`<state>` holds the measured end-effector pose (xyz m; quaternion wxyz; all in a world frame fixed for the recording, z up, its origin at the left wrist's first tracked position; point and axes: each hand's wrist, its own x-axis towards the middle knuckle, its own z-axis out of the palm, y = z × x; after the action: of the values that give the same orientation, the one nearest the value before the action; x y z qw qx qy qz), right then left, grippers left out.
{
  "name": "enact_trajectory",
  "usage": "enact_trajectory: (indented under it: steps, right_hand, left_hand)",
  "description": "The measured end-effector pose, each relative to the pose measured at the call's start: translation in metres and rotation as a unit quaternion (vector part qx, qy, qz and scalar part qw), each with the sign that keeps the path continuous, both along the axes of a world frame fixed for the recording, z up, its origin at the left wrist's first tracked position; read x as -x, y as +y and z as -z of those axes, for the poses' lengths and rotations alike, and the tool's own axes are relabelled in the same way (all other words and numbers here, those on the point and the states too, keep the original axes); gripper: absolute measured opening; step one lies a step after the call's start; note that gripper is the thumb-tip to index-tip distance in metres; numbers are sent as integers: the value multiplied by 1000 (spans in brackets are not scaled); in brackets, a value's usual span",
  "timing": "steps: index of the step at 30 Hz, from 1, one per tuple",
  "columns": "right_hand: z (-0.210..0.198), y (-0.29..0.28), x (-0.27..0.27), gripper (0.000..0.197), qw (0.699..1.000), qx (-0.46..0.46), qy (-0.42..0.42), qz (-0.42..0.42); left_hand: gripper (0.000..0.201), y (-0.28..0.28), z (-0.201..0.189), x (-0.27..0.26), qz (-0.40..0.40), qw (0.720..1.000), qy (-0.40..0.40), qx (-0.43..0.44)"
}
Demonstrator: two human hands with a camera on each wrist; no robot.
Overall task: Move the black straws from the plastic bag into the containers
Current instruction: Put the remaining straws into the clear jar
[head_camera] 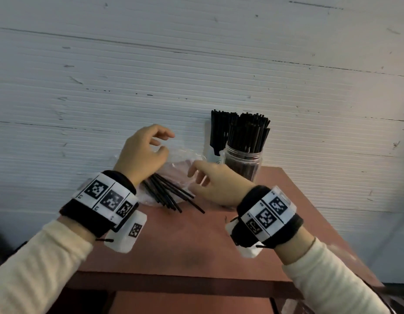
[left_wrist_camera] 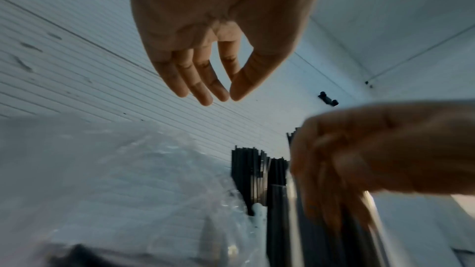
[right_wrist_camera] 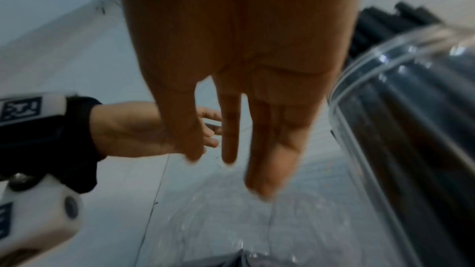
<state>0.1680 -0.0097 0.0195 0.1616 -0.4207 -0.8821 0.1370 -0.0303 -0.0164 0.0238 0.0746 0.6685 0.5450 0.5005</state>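
A bundle of black straws (head_camera: 169, 193) lies on the red-brown table (head_camera: 196, 241), its far ends inside a crumpled clear plastic bag (head_camera: 180, 164) (left_wrist_camera: 128, 170) (right_wrist_camera: 231, 220). My left hand (head_camera: 164, 141) (left_wrist_camera: 226, 96) hovers over the bag, fingers loosely curled, thumb near the fingertips, holding nothing. My right hand (head_camera: 196, 175) (right_wrist_camera: 244, 165) reaches in from the right with straight fingers at the bag's right edge. Just right of it stands a clear jar (head_camera: 244, 164) (right_wrist_camera: 398, 129) packed with upright black straws (head_camera: 248, 130). A second, white container behind it holds more straws (head_camera: 220, 128) (left_wrist_camera: 252, 170).
A white ribbed wall (head_camera: 196, 64) rises directly behind the table. The table's front edge (head_camera: 174, 277) is near me and its right edge runs diagonally past the jar. Both wrists wear black bands with white marker tags.
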Motion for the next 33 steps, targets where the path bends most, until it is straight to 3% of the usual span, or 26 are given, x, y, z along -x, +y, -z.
enact_trajectory:
  steps: [2,4,7,9,14,19,22,25,29,33]
  right_hand:
    - [11,3,9,48,986,86,-145,7]
    - [20,8,18,60,969,119,-217,8]
    - [30,20,28,56,968,171,-180,22]
    - [33,27,34,47,976,148,-153,37]
    - [32,42,47,35,989,72,-112,68]
    - [26,46,66,34,982,92,-150,61]
    - [25,44,75,38,983,107,-141,45]
    - [27,41,83,54,988,88,-126,-2]
    - [34,42,91,71,979,32,-189,-68]
    - [33,39,92,58,962,66,-257,-68]
  left_hand:
    - [31,-3,4,17,-15,999,25,28]
    - [32,-3,7,30,-5,995,63,71]
    - [40,1,13,43,55,987,99,111]
    - [46,5,17,49,87,981,104,139]
    - [52,16,23,60,72,980,77,169]
    - [52,18,23,59,70,980,67,175]
    - [52,18,25,58,78,981,50,169]
    - [51,20,28,60,80,982,31,169]
    - [55,21,28,65,83,982,14,169]
    - [53,21,27,65,82,982,22,170]
